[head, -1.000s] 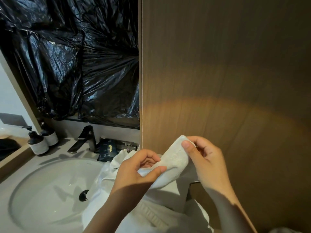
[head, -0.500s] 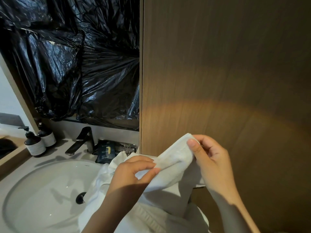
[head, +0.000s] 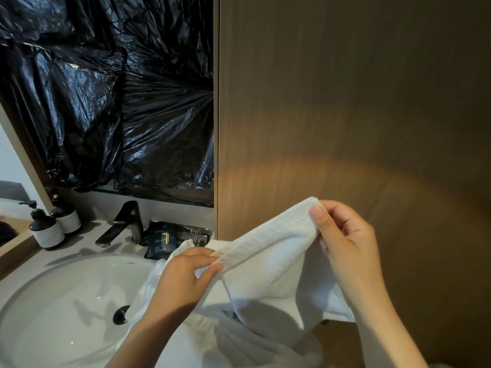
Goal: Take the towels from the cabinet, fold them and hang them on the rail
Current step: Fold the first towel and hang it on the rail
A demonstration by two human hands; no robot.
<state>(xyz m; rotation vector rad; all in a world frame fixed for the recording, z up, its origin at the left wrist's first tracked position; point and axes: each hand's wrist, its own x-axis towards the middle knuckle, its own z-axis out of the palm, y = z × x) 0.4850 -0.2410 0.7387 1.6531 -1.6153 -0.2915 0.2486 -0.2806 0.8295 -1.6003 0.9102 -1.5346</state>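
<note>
A white towel (head: 268, 264) stretches between both hands in front of the wooden cabinet panel (head: 345, 115). My left hand (head: 186, 280) pinches its band edge at lower centre. My right hand (head: 342, 240) pinches the towel's upper corner, higher and to the right. The rest of the cloth hangs down and bunches over the right rim of the sink (head: 53, 301). No rail is in view.
A dark tap (head: 119, 227) stands behind the sink. Two pump bottles (head: 50, 227) sit at the far left of the counter. A dark packet (head: 162, 240) lies near the panel. Black plastic sheeting (head: 106, 88) covers the mirror.
My hands have drawn apart along the towel's edge, the right rising to the right and the left sliding down-left. More of the towel's edge is stretched out between them.
</note>
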